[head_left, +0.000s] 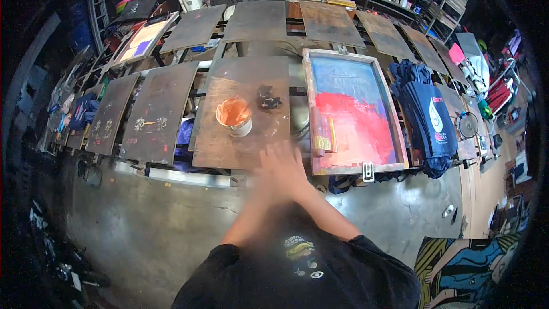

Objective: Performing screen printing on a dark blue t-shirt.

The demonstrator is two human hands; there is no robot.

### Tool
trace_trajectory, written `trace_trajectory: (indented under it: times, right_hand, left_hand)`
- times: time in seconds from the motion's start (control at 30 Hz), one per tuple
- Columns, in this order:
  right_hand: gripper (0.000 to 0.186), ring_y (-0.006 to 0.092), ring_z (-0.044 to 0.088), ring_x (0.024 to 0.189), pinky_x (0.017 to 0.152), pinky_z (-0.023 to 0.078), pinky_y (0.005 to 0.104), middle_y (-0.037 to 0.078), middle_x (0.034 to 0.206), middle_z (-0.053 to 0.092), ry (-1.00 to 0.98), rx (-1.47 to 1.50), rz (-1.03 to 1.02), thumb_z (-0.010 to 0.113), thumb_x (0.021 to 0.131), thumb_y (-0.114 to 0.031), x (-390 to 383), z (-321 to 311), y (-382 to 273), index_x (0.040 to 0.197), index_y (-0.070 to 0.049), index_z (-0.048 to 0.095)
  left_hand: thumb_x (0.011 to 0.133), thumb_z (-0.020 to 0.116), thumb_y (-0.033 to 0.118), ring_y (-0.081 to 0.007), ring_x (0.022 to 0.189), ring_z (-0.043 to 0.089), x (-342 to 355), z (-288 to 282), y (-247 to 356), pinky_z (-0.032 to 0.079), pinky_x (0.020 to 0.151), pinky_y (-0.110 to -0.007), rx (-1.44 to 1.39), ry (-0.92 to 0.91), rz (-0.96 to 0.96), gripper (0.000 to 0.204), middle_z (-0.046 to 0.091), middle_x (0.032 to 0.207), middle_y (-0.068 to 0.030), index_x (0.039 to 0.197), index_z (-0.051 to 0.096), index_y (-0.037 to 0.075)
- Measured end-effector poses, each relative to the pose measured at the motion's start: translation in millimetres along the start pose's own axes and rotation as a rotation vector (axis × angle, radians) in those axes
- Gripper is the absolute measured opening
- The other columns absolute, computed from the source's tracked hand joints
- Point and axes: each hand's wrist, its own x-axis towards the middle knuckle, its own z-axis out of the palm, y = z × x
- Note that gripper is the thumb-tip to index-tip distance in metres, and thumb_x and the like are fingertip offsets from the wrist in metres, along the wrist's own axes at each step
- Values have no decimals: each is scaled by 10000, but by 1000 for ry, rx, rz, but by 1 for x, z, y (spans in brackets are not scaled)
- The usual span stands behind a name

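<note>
At the counter's (229,153) near right corner, our right hand (287,173), fingers extended, overlaps our left hand (266,175), grip unclear; red ink (354,123) covers the screen (346,74), far end uncoated.

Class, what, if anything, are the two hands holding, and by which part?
No held thing shows. The left hand and right hand come together, partly blurred; their palms are hidden, so whether something small lies between them cannot be told.

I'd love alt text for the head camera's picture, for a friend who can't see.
A person's bare, blurred left hand and bare right hand overlap in view near a brown wooden board's front edge. On it stands a white tub of orange paste; to its right lies a wooden-framed, red-smeared rectangular screen.
</note>
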Motion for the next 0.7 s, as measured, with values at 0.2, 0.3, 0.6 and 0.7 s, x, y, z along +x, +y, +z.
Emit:
trace_trajectory:
  times: [0.2,0.3,0.6,0.7]
  right_hand:
    - [871,446,367,1359,1131,222,598,269,1438,435,-37,-53,11,526,876,-654,-7,1,-6,1401,35,428]
    - [892,452,371,1339,1119,241,591,273,1436,429,-66,-75,122,559,854,-647,-17,-3,-9,1413,33,421]
    - [847,490,367,1346,1109,215,647,270,1445,424,-50,-125,191,507,908,-617,-23,-13,-1,1468,4,371]
    - [843,514,372,1347,1117,198,653,296,1406,466,-149,-201,341,488,917,-625,-1,11,17,1467,2,368]
  left_hand:
    - [940,469,490,-302,1125,417,3,-7,11,287,947,-545,-184,112,-47,391,557,1212,-55,1113,602,166]
    - [928,482,464,-301,1117,426,-1,-8,18,295,934,-535,-283,169,-66,365,563,1191,-57,1090,608,161]
    - [894,521,385,-300,1092,452,14,-6,33,318,897,-505,-560,304,-110,290,582,1126,-61,1021,623,145]
    - [883,534,358,-299,1084,461,34,-11,32,325,884,-495,-644,343,-117,264,589,1105,-63,998,629,140]
